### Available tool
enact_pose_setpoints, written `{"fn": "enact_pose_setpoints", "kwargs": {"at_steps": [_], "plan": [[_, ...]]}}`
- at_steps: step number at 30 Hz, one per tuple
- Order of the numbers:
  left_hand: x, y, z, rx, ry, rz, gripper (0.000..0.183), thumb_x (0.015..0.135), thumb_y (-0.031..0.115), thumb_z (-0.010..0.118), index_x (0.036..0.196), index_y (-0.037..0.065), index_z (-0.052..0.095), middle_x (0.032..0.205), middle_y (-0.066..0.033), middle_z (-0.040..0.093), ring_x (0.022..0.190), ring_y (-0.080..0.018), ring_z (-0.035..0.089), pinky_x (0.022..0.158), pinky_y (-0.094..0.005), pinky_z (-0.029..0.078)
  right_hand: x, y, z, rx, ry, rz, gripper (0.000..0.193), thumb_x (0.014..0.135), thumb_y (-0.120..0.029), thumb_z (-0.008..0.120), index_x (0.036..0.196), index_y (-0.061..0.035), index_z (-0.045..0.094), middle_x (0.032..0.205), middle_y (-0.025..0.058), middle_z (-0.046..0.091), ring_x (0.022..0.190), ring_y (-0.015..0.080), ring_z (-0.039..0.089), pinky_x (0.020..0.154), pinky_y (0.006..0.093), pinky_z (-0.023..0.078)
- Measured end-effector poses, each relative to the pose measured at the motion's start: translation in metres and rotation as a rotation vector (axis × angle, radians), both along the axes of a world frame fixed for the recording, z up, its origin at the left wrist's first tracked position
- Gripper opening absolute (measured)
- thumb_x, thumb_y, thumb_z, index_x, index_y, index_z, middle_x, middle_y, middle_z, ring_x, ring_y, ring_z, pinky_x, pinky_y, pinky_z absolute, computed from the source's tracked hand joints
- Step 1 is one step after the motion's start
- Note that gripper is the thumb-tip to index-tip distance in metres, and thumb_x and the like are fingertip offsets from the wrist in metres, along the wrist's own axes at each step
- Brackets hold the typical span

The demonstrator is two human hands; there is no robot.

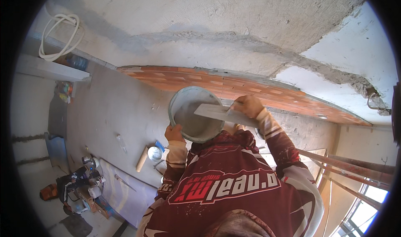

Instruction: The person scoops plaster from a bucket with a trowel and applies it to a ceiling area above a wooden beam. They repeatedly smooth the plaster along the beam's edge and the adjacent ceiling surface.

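My left hand (173, 133) is closed on the near left rim of a round grey-green bucket (171, 105), which sits against the front of my body. Inside the bucket everything looks grey; I cannot tell how full it is. My right hand (249, 106) grips a plastering trowel (210, 111) with a long flat metal blade. The blade's left end reaches over the bucket's mouth, while its other end passes under my right hand. Whether the blade touches the rim cannot be made out.
Ahead rises a patchy plastered wall (188, 49) with a rough channel, above a red brick-tile strip (234, 83). A white hose (62, 36) hangs far left. On the floor lie a white pail (154, 154), a cardboard-coloured roll (142, 159) and several tools. Red-brown poles (355, 161) stand right.
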State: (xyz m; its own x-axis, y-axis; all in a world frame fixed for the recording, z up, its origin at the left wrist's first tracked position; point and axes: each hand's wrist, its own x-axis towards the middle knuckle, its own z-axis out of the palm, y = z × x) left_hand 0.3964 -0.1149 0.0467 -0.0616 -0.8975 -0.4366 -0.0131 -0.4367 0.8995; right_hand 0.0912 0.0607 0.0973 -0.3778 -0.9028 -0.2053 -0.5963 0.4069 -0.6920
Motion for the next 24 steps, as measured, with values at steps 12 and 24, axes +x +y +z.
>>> {"fn": "enact_pose_setpoints", "kwargs": {"at_steps": [12,24], "plan": [[-0.009,-0.003,0.030,-0.161,0.090,-0.173,0.030,0.065,-0.006,0.056,0.094,-0.008,0.065,0.079,-0.0054,0.063,0.068,-0.0151,0.059,0.064,-0.0287,0.050,0.041,-0.067,-0.026,0.017,0.323,0.227,0.035,0.082,-0.043,0.061,0.091,-0.0099,0.068,0.084,0.0157,0.067,0.082,0.0342,0.065,0.073,0.0460,0.050],[-0.011,-0.009,0.010,0.005,0.039,-0.049,0.028,0.064,-0.003,0.061,0.091,-0.007,0.064,0.078,-0.0044,0.061,0.066,-0.0142,0.056,0.062,-0.0281,0.047,0.036,-0.001,0.004,-0.249,0.294,0.048,0.041,0.075,-0.040,0.073,0.099,-0.0077,0.070,0.076,0.0132,0.064,0.069,0.0337,0.063,0.063,0.0421,0.050]]}}
